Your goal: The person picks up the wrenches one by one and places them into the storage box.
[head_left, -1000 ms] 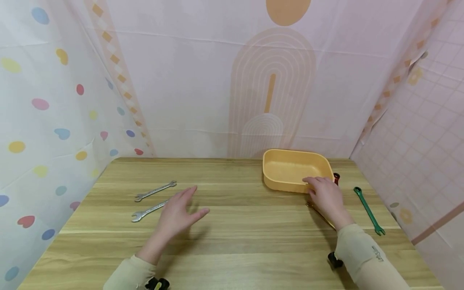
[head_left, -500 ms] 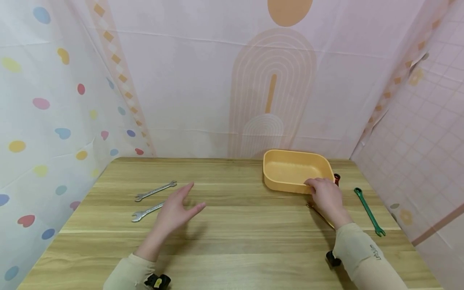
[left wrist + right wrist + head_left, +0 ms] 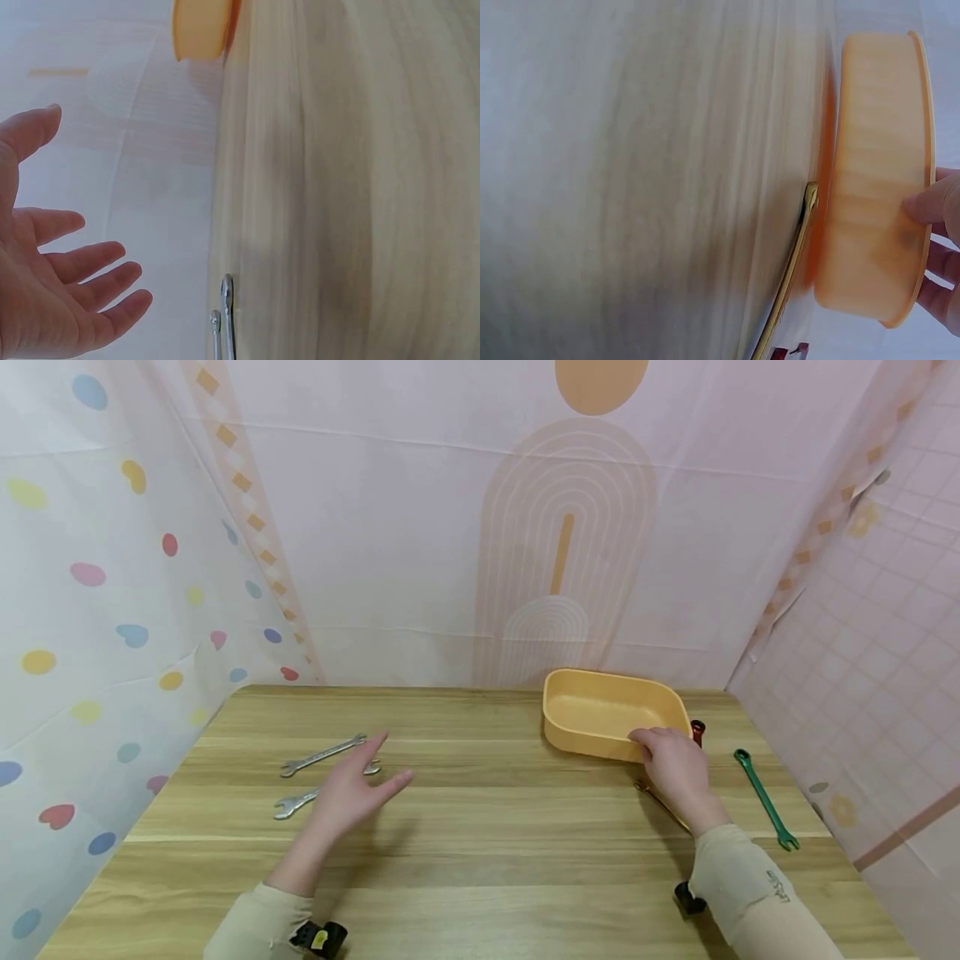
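Yellow plastic, the tray sits toward the far right of the wooden table, and everything else is placed around it. The right hand grips the tray's near right corner, fingers curled over the rim; in the right wrist view a thumb presses on the tray's outer wall. Just in front of the tray, partly under that hand, lies a gold wrench, its tip touching the tray's base. A red wrench peeks out at the tray's right side, and a green wrench lies farther right, apart from it. Well to the left of the tray, the left hand hovers with fingers spread wide, holding nothing, above the nearer silver wrench; a second silver wrench lies just beyond it, both well apart from the tray
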